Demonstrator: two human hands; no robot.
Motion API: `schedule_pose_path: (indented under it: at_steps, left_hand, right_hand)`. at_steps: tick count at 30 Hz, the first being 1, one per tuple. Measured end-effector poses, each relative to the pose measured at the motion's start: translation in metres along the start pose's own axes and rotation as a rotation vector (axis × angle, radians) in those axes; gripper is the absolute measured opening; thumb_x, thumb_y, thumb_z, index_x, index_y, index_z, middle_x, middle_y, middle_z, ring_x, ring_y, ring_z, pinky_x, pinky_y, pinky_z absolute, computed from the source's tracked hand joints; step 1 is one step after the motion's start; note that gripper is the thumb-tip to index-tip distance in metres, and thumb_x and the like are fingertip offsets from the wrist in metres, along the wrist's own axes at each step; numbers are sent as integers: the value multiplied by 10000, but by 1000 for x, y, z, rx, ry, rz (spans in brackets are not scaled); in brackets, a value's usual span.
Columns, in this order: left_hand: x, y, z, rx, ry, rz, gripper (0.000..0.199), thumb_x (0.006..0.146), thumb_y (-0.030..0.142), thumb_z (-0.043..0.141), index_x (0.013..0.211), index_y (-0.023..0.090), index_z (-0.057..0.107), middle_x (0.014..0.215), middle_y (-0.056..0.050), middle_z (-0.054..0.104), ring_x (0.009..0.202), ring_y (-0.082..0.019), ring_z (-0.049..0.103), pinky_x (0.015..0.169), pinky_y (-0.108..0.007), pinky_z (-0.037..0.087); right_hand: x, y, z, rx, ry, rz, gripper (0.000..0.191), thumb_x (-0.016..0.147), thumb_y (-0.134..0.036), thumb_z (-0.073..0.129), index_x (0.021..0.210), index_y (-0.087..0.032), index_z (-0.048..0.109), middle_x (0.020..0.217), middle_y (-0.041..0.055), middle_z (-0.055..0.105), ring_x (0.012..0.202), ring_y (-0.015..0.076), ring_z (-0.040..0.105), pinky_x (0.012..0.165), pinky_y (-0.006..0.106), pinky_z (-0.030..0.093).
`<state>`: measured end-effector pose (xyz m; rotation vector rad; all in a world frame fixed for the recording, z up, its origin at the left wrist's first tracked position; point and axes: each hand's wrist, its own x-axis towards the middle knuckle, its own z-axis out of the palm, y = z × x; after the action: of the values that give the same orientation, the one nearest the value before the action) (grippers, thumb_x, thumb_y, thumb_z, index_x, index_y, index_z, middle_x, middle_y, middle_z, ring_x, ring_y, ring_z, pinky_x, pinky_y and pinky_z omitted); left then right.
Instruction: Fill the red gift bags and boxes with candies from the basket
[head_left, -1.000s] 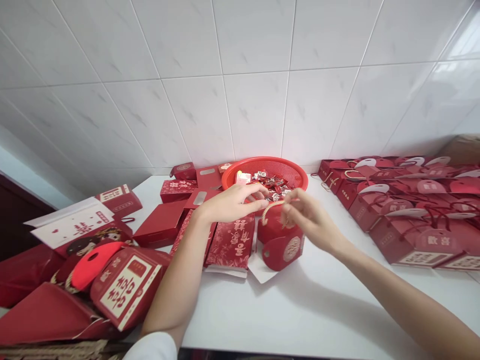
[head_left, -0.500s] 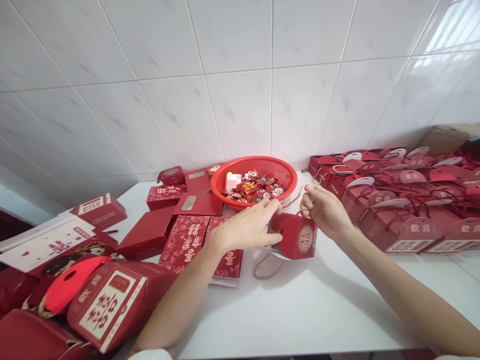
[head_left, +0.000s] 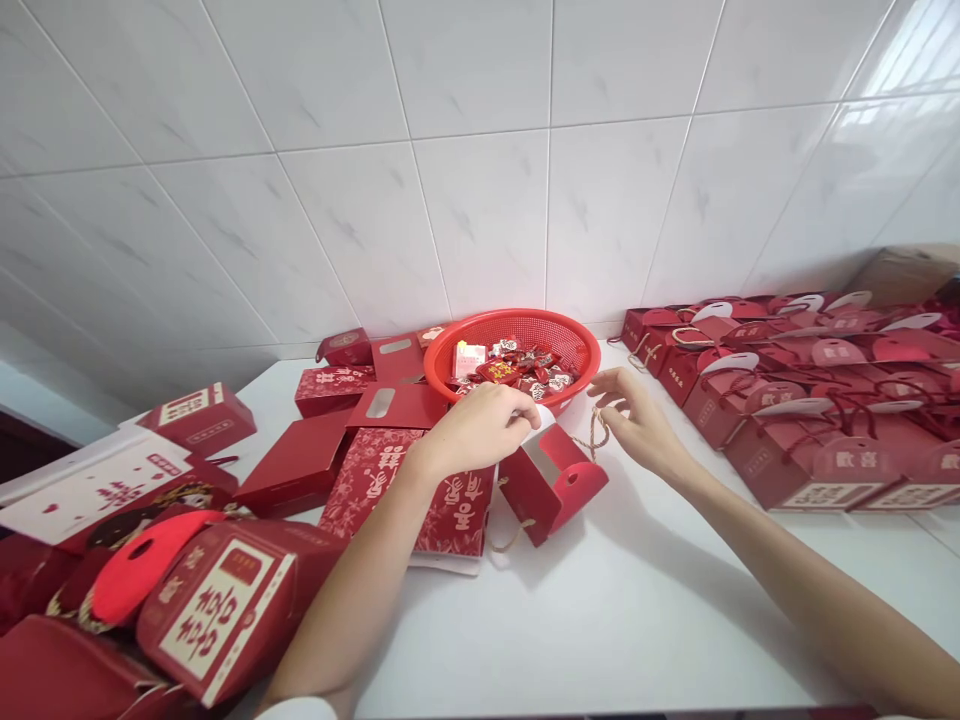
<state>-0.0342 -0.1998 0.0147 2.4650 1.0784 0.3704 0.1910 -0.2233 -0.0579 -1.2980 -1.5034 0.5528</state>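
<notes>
A small red gift box (head_left: 553, 482) stands on the white table with its top open, turned so a flap with a hole faces me. My left hand (head_left: 487, 425) is closed at the box's far left edge, its fingertips on a pale flap. Just right of the box, my right hand (head_left: 637, 422) has its fingers apart. Its fingertips are beside the twisted rope handle (head_left: 595, 438), which hangs loosely over the box's far right side. Another loop of rope shows at the box's lower left. Behind both hands sits a red plastic basket (head_left: 585, 350) with wrapped candies (head_left: 517, 370).
Flat and folded red boxes (head_left: 296, 465) lie left of the basket. Larger red boxes (head_left: 232, 600) are heaped at the near left. Rows of closed red gift boxes (head_left: 795, 440) stand on the right. A white tiled wall (head_left: 480, 220) rises behind.
The gift box has been turned and tilted so its open inside shows. My right hand has loosened from the rope, and my left hand has shifted to the box's far edge.
</notes>
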Motion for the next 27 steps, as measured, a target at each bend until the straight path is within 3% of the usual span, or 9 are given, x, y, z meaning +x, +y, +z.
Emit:
schedule_pose_path:
  at_steps: [3, 6, 11, 17, 21, 27]
  left_hand:
    - [5, -6, 5, 20, -31, -16, 291, 796, 152, 464, 809, 201, 750, 732, -18, 712, 680, -175, 618, 671, -282, 435]
    - [8, -10, 9, 31, -38, -3, 267, 796, 177, 491, 830, 211, 754, 746, -26, 714, 711, -190, 631, 691, -283, 438]
    - [6, -12, 5, 82, -172, -3, 223, 763, 276, 605, 934, 207, 729, 816, -24, 688, 792, -213, 625, 675, -275, 420]
    - [0, -8, -2, 123, -329, -7, 502, 674, 391, 746, 1140, 224, 661, 1135, -36, 643, 1032, -258, 591, 772, -285, 436]
    - [-3, -6, -2, 138, -365, -32, 648, 670, 363, 739, 1289, 243, 591, 1262, -52, 609, 1143, -280, 564, 830, -295, 455]
    - [-4, -6, -6, 140, -384, -86, 577, 690, 370, 707, 1247, 248, 618, 1210, -53, 635, 1163, -292, 558, 772, -287, 471]
  right_hand:
    - [-4, -14, 4, -45, -74, -203, 265, 754, -158, 419, 963, -218, 570, 1039, 61, 670, 906, 193, 622, 806, 361, 489]
    - [-11, -33, 12, -173, -240, -283, 114, 858, -231, 463, 831, -211, 572, 889, 49, 658, 827, 188, 605, 775, 337, 470]
    - [-14, -47, 27, -610, -446, -96, 207, 832, -360, 673, 872, -190, 562, 920, 66, 628, 774, 196, 580, 638, 291, 381]
    - [-7, -56, 30, -797, -597, 6, 351, 788, -353, 716, 1029, -182, 526, 976, 84, 637, 838, 235, 610, 610, 281, 331]
    - [0, -58, 13, -662, -645, -32, 202, 774, -220, 646, 914, -209, 501, 922, 56, 648, 816, 221, 615, 607, 278, 364]
    - [10, -42, -26, -246, -627, -70, 69, 774, -223, 577, 834, -233, 546, 928, 35, 668, 804, 207, 649, 656, 296, 490]
